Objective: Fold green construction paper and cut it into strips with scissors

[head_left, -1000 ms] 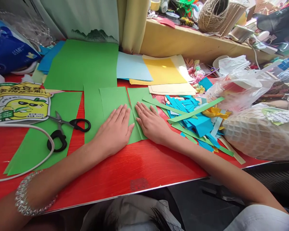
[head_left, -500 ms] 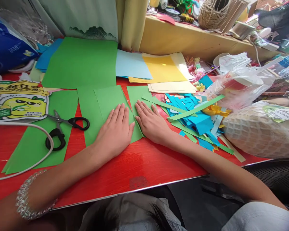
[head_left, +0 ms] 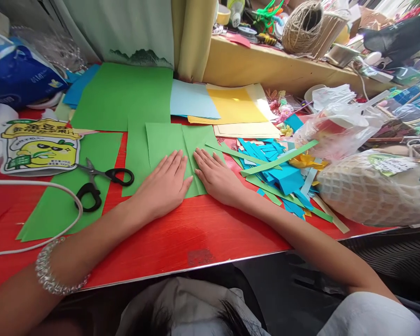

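Observation:
My left hand [head_left: 166,184] lies flat, palm down, on a piece of green paper [head_left: 164,135], fingers stretched out. Beside it my right hand [head_left: 219,179] is also flat, pressing on another green paper piece [head_left: 199,134]. The two pieces meet edge to edge between my hands. Under the left piece, a larger green sheet [head_left: 136,158] shows at its left. Scissors with black handles [head_left: 93,186] rest partly open on a stack of green paper [head_left: 68,200], left of my left hand. Just right of my right hand are green paper strips [head_left: 278,161].
Blue paper scraps [head_left: 289,179] are heaped at the right, near a netted bundle [head_left: 371,191]. Light blue [head_left: 194,100] and yellow sheets [head_left: 234,105] lie behind. A white cable [head_left: 66,228] curves across the left. A lemon-printed pouch [head_left: 40,147] lies there too.
The red gap between the two green pieces has closed; the left piece has shifted right, with my left hand flat on it. The view has shifted slightly. Both hands remain flat.

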{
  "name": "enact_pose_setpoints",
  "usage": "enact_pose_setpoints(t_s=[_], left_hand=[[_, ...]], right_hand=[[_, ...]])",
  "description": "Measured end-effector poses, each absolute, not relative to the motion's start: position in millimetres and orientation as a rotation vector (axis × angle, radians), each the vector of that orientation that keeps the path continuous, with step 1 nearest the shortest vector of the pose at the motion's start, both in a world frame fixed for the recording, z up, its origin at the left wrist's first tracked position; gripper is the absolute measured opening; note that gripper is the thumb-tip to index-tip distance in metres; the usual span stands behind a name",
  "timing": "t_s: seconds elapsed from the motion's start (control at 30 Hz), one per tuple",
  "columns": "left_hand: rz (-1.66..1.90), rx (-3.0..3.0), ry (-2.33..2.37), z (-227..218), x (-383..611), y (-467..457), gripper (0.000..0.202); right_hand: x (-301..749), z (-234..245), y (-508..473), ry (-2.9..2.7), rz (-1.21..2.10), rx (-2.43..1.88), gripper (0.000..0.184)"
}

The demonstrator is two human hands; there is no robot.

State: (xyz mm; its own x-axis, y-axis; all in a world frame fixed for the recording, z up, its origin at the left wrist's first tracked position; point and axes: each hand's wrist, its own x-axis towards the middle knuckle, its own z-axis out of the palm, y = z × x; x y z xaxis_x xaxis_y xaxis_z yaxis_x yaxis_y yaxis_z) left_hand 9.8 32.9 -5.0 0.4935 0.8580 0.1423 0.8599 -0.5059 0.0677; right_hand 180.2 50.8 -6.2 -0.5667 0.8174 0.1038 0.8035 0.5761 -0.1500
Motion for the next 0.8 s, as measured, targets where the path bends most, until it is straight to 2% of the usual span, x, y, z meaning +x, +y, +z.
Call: enact_pose_setpoints(t_s=[0.8], left_hand=[[-0.245,-2.564,-1.714,-8.3,22.9,18.3,0.058]], right_hand=[[169.4,-4.1,40.8,-2.637,0.023,-1.541,0.051]])
